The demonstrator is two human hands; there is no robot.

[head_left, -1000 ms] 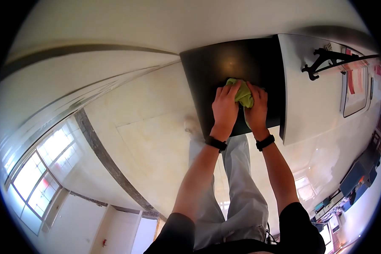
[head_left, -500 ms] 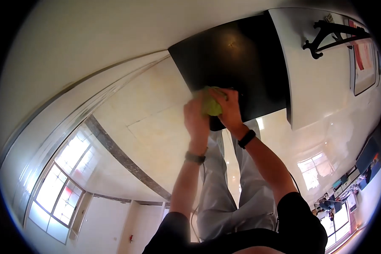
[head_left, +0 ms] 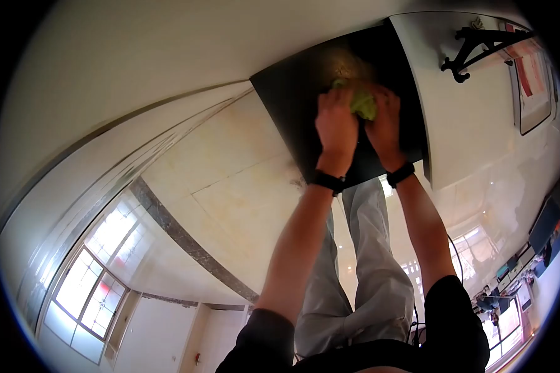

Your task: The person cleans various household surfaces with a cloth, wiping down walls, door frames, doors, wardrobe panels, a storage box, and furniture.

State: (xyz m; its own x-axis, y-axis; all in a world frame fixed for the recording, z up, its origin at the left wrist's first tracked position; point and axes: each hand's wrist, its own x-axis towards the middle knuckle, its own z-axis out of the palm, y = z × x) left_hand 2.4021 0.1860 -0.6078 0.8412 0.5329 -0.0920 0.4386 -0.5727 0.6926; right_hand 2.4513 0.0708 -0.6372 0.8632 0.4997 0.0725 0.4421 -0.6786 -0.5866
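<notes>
A crumpled yellow-green cloth (head_left: pixel 364 105) lies between my two hands on a black flat surface (head_left: pixel 286 93). My left hand (head_left: pixel 338 124) has its fingers closed on the cloth's left side. From the right, my right hand (head_left: pixel 384 121) presses against the same cloth, with its fingers curled over it. Both hands are a little blurred, and some fingertips are hidden against the dark surface. Each wrist wears a black band.
To the right of the black surface is a white panel (head_left: pixel 410 74), with a black bracket-like stand (head_left: pixel 473 53) and a framed picture (head_left: pixel 532 93) beyond. Glossy pale floor (head_left: pixel 230 155) spreads to the left, crossed by a dark strip (head_left: pixel 186 236). A window (head_left: pixel 84 286) stands at lower left.
Both hands have moved with the cloth, away from the near edge of the black surface and rightward to its middle. The arms are stretched farther out.
</notes>
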